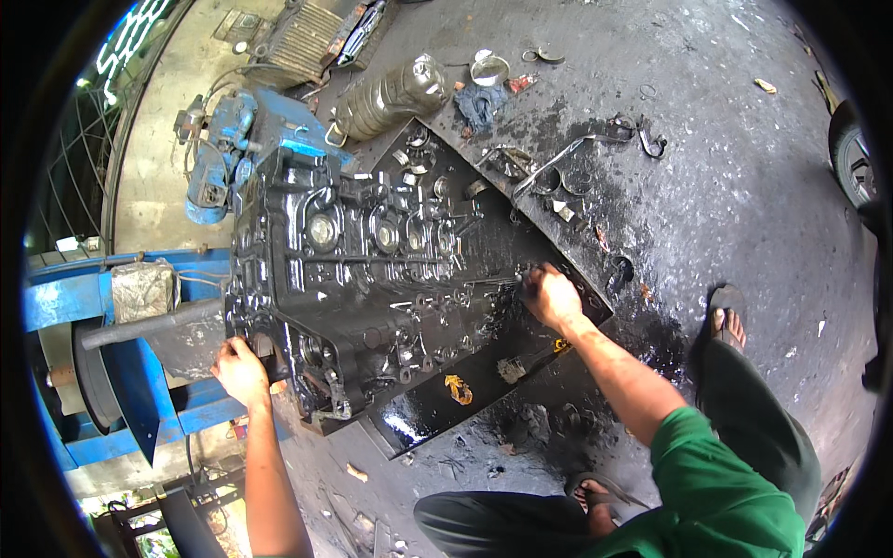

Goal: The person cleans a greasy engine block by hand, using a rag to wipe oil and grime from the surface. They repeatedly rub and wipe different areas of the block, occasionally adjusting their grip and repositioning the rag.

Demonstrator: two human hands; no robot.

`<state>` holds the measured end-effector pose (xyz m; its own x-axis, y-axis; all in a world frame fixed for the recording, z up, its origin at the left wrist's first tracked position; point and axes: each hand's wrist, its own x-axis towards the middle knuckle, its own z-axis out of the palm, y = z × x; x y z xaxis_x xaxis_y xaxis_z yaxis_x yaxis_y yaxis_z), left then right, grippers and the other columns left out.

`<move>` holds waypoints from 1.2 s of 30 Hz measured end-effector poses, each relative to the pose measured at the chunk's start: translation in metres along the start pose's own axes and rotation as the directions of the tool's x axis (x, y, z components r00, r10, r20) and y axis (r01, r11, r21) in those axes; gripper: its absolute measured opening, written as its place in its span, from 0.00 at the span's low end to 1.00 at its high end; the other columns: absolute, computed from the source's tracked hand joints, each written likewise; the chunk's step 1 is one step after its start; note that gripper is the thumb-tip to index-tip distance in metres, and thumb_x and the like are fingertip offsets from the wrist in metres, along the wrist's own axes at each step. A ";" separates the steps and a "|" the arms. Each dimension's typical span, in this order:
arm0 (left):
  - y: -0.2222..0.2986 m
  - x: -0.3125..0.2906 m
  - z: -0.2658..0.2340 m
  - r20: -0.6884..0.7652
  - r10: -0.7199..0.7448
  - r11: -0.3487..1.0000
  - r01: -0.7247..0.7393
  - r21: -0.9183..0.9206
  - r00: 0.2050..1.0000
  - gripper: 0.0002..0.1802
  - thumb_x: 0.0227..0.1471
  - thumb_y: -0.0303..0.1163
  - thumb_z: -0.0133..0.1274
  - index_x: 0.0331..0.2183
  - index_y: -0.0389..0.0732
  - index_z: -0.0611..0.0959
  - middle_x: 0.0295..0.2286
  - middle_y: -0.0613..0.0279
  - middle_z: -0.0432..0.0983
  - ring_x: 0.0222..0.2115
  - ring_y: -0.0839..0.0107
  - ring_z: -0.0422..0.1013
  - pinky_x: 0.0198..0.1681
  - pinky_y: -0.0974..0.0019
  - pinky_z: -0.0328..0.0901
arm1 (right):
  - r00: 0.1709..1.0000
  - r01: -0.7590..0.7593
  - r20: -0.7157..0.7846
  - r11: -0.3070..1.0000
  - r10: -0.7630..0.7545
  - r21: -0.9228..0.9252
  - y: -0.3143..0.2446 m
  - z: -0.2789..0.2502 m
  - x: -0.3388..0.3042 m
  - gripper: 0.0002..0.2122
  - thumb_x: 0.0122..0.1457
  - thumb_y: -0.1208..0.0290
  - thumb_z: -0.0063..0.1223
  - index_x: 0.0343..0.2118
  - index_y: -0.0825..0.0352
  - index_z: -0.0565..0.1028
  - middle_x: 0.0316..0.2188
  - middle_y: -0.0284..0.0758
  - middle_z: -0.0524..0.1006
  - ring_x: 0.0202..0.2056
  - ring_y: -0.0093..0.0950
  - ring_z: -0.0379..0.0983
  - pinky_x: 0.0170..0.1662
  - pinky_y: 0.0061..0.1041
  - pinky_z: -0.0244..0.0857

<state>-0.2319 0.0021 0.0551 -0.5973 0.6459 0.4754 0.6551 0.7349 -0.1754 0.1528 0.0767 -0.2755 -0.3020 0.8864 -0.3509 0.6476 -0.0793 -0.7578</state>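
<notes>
A black, oil-wet engine block [344,270] is held at the end of a blue stand, above a dark metal tray [409,423]. My left hand [242,374] rests at the block's near left corner, its fingers curled over the edge by the stand's mounting plate; what the fingertips hold, if anything, is hidden. Over the tray's right part, beside the block's right end, my right hand [555,298] is closed with its fingers bent inward. Something dark seems to be in it, but I cannot make out what.
The blue stand [70,302] fills the left side. A large plastic bottle [391,98] lies behind the tray, near a blue rag [481,107]. Several bearing shells [417,158] lie in the tray's far corner. A wheel [851,163] stands at the far right; oil stains the floor.
</notes>
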 end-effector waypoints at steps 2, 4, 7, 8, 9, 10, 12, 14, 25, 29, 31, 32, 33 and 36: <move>0.003 -0.001 -0.001 -0.001 -0.006 1.000 0.006 -0.010 1.000 0.24 0.57 0.45 0.41 0.38 0.37 0.84 0.41 0.46 0.78 0.46 0.47 0.67 0.54 0.50 0.60 | 0.957 0.194 -0.278 0.904 -0.089 0.380 -0.044 -0.015 0.003 0.11 0.46 0.76 0.59 0.35 0.67 0.74 0.41 0.44 0.75 0.43 0.41 0.75 0.47 0.35 0.70; 0.005 -0.004 -0.004 0.008 -0.017 1.000 0.017 -0.006 1.000 0.24 0.57 0.45 0.42 0.39 0.36 0.84 0.42 0.46 0.78 0.47 0.47 0.67 0.54 0.50 0.60 | 0.888 0.381 -0.431 0.786 -0.164 0.487 -0.106 -0.029 0.008 0.20 0.47 0.74 0.57 0.47 0.64 0.75 0.45 0.44 0.75 0.46 0.42 0.74 0.51 0.35 0.70; 0.008 -0.004 -0.005 0.003 -0.037 0.999 0.037 0.011 0.999 0.25 0.57 0.45 0.42 0.40 0.36 0.84 0.44 0.48 0.77 0.49 0.49 0.67 0.52 0.49 0.63 | 0.786 0.585 -0.565 0.600 -0.253 0.545 -0.197 -0.042 0.017 0.22 0.47 0.79 0.53 0.49 0.64 0.73 0.48 0.44 0.73 0.51 0.42 0.71 0.56 0.34 0.65; 0.008 -0.004 -0.005 -0.003 -0.046 0.999 0.046 0.023 0.999 0.25 0.57 0.46 0.42 0.40 0.36 0.84 0.43 0.49 0.77 0.49 0.49 0.67 0.52 0.49 0.63 | 0.745 0.645 -0.593 0.557 -0.306 0.523 -0.219 -0.041 0.020 0.24 0.48 0.79 0.52 0.52 0.62 0.72 0.52 0.46 0.71 0.54 0.44 0.68 0.58 0.36 0.62; 0.009 -0.005 -0.005 -0.029 -0.039 0.999 0.040 0.033 0.999 0.25 0.57 0.46 0.42 0.40 0.37 0.84 0.43 0.49 0.78 0.49 0.49 0.67 0.52 0.49 0.63 | 0.778 0.606 -0.535 0.615 -0.329 0.504 -0.241 -0.037 0.024 0.26 0.49 0.76 0.54 0.56 0.60 0.69 0.53 0.48 0.69 0.56 0.46 0.65 0.60 0.38 0.59; 0.009 -0.004 -0.005 -0.048 -0.026 0.998 0.028 0.049 0.999 0.25 0.57 0.46 0.42 0.40 0.37 0.84 0.43 0.50 0.78 0.49 0.49 0.67 0.52 0.49 0.63 | 0.808 0.553 -0.507 0.684 -0.302 0.475 -0.254 -0.031 0.024 0.27 0.53 0.68 0.58 0.58 0.59 0.66 0.53 0.50 0.69 0.55 0.48 0.67 0.60 0.40 0.59; 0.008 -0.004 -0.004 -0.055 -0.024 0.999 0.026 0.047 0.998 0.25 0.57 0.46 0.42 0.40 0.37 0.84 0.42 0.50 0.78 0.47 0.48 0.68 0.52 0.49 0.63 | 0.870 0.397 -0.475 0.761 -0.133 0.514 -0.265 -0.022 0.029 0.28 0.55 0.59 0.61 0.57 0.61 0.66 0.53 0.52 0.69 0.54 0.49 0.67 0.58 0.42 0.61; 0.008 -0.005 -0.004 -0.073 0.006 0.999 -0.003 0.047 0.997 0.25 0.57 0.45 0.42 0.40 0.36 0.84 0.42 0.49 0.78 0.47 0.47 0.68 0.52 0.50 0.63 | 0.892 0.382 -0.443 0.682 -0.094 0.624 -0.264 -0.017 0.036 0.26 0.57 0.57 0.58 0.55 0.66 0.67 0.50 0.52 0.73 0.50 0.49 0.71 0.52 0.43 0.66; 0.016 -0.008 -0.008 -0.045 -0.047 0.999 0.047 -0.011 0.998 0.25 0.56 0.43 0.42 0.40 0.34 0.84 0.43 0.48 0.78 0.48 0.49 0.67 0.53 0.51 0.62 | 0.975 0.202 -0.173 0.870 -0.137 0.450 -0.255 -0.049 0.043 0.16 0.62 0.59 0.48 0.47 0.62 0.77 0.45 0.53 0.75 0.44 0.50 0.74 0.50 0.43 0.69; 0.011 -0.005 -0.006 -0.029 -0.066 0.998 0.066 0.007 0.997 0.25 0.57 0.44 0.42 0.41 0.35 0.84 0.43 0.49 0.78 0.49 0.50 0.66 0.54 0.51 0.62 | 0.858 0.406 -0.497 0.762 -0.129 0.505 -0.256 -0.026 0.036 0.18 0.61 0.61 0.50 0.54 0.59 0.73 0.50 0.53 0.70 0.46 0.50 0.73 0.48 0.42 0.70; 0.008 -0.004 -0.004 -0.010 -0.047 0.999 0.047 -0.009 0.999 0.25 0.57 0.45 0.42 0.41 0.36 0.83 0.44 0.49 0.77 0.50 0.50 0.66 0.54 0.51 0.61 | 0.853 0.424 -0.500 0.760 -0.153 0.492 -0.256 -0.016 0.039 0.20 0.61 0.60 0.51 0.55 0.59 0.72 0.49 0.52 0.70 0.47 0.49 0.73 0.48 0.41 0.70; 0.007 -0.004 -0.002 -0.008 -0.048 0.999 0.048 -0.014 0.999 0.25 0.57 0.45 0.42 0.41 0.36 0.83 0.44 0.49 0.77 0.50 0.50 0.66 0.54 0.51 0.61 | 0.873 0.423 -0.449 0.756 -0.191 0.499 -0.254 -0.013 0.042 0.20 0.61 0.60 0.51 0.56 0.58 0.72 0.49 0.52 0.70 0.47 0.49 0.72 0.49 0.41 0.69; 0.006 -0.003 -0.001 -0.016 -0.043 0.999 0.043 -0.012 0.999 0.25 0.57 0.45 0.42 0.41 0.36 0.84 0.43 0.49 0.77 0.49 0.50 0.66 0.54 0.51 0.61 | 0.882 0.416 -0.428 0.756 -0.199 0.505 -0.253 -0.011 0.045 0.21 0.61 0.60 0.51 0.56 0.58 0.71 0.49 0.52 0.70 0.47 0.49 0.72 0.49 0.41 0.69; 0.003 -0.001 0.001 -0.045 -0.086 0.996 0.086 -0.007 0.995 0.25 0.57 0.45 0.42 0.41 0.35 0.84 0.43 0.48 0.77 0.48 0.49 0.67 0.54 0.51 0.61 | 0.900 0.426 -0.344 0.711 -0.269 0.560 -0.245 -0.011 0.059 0.22 0.61 0.60 0.52 0.58 0.57 0.70 0.47 0.53 0.71 0.49 0.49 0.70 0.53 0.40 0.66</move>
<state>-0.2295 0.0042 0.0527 -0.6301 0.5701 0.5273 0.6046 0.7862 -0.1276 -0.0161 0.1531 -0.1043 -0.2058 0.9755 0.0774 -0.0601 0.0663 -0.9960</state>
